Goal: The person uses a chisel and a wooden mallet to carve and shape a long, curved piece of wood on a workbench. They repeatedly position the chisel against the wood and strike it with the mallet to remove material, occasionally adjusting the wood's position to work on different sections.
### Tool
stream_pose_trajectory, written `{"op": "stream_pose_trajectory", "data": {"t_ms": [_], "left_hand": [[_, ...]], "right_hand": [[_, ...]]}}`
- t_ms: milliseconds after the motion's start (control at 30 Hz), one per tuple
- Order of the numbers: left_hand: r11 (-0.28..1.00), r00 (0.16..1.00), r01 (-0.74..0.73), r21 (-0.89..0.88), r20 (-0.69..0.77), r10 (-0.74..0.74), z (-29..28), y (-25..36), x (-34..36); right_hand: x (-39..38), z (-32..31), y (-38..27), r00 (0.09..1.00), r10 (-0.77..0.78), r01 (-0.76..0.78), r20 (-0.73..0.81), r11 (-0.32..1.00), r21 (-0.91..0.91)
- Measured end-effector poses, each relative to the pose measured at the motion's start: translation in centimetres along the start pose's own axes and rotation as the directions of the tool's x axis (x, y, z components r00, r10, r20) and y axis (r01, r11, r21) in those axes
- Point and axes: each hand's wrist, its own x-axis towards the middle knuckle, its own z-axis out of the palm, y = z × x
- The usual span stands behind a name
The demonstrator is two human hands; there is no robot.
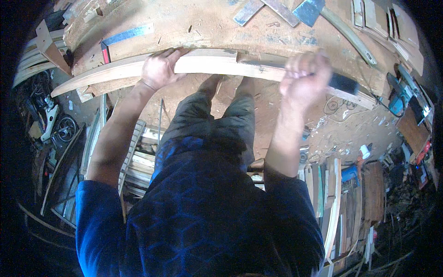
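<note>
A long pale wooden board [212, 68] lies along the near edge of the workbench, with a step cut in its top near the middle. My left hand [159, 69] grips it left of centre, fingers over the far side and thumb toward me. My right hand [305, 78] is a closed fist at the board's right part, smeared by motion. Just right of the fist is a dark block-like piece [345, 84]. Whether it belongs to what the fist holds I cannot make out.
On the worn workbench [184, 34] lie a try square [127, 35], crossed flat metal strips [265, 10] and a blade [308, 11] beside a long wooden handle [348, 36]. Stacked boards [330, 203] stand behind me on the right. A small wheel [67, 128] sits at the left.
</note>
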Motion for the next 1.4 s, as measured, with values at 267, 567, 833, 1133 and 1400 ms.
{"op": "stream_pose_trajectory", "data": {"t_ms": [267,567,833,1133,1400], "left_hand": [[0.997,0.993,-0.076,-0.028,-0.094,0.073,-0.6,0.2,0.3],[1.0,1.0,-0.024,0.007,0.008,0.024,0.1,-0.3,-0.3],[1.0,0.999,-0.012,0.0,0.038,0.012,-0.2,-0.3,0.2],[0.994,0.994,-0.09,-0.06,-0.074,0.085,-0.4,-0.1,0.2],[1.0,0.999,-0.023,-0.004,-0.037,0.023,-0.5,-0.1,0.0]], "right_hand": [[-0.3,0.1,0.4,0.997,0.059,-0.056,-0.041,0.997,0.06],[1.3,-0.9,-0.2,0.981,-0.003,-0.008,0.194,0.998,0.057],[0.0,0.7,0.3,0.985,-0.039,0.044,0.168,0.999,-0.022],[0.3,-1.4,0.8,0.999,0.019,-0.023,0.03,0.993,0.12],[0.9,-1.7,1.6,0.995,0.104,-0.1,-0.007,0.967,0.234]]}}
